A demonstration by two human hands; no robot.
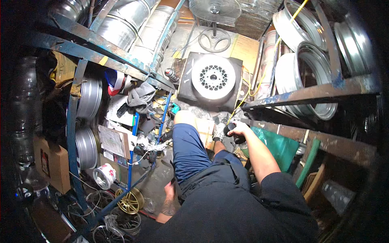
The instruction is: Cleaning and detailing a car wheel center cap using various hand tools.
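Observation:
My right hand (242, 129) is closed around a black hand-held tool (230, 128) beside my right leg. A yellow cord or hose (258, 90) runs down to about where the tool is; its joint is unclear. Low at my left side hangs my left hand (169, 190), partly hidden by my body, and its fingers do not show clearly. Ahead of my knees, a white car wheel rim with a dark mesh centre (213, 77) lies flat on a black pad (187, 92). Neither hand touches the rim.
A fan (214, 10) stands beyond the rim. Blue metal racks (117, 54) with silver rims line the left, and more rims (298, 67) sit on a rack at right. A cluttered shelf, a white bucket (104, 176) and a gold rim (129, 201) are left of me.

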